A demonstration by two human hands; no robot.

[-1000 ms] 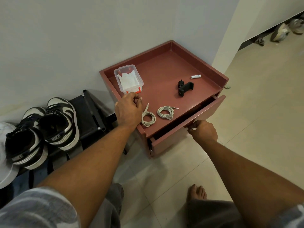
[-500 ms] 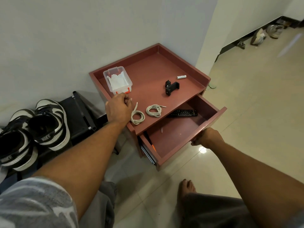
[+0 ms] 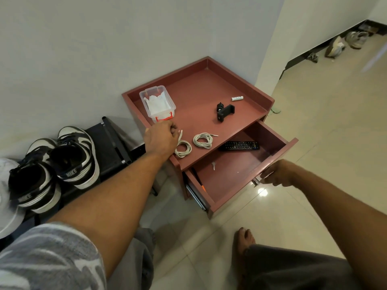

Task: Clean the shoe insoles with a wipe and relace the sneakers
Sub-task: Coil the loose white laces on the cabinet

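The drawer [image 3: 234, 172] slides out wider, and there's a remote [image 3: 238, 145] inside!
The right hand [image 3: 276, 173] grips the drawer front. The left hand [image 3: 161, 139] sits curled at the surface's [image 3: 199, 95] front-left corner beside one lace coil [image 3: 183, 149]; whether it's pinching it, can't tell. The second coil [image 3: 203, 140] lies along the front edge, the wipe box [image 3: 157, 103] at the left edge, the sneakers [image 3: 75, 155] on the rack [image 3: 104, 143] alongside.

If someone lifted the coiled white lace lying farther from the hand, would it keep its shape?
Probably not: the coiled lace looks thin and soft, so it would likely sag and unwind. Its free tip sticks out and may trail.
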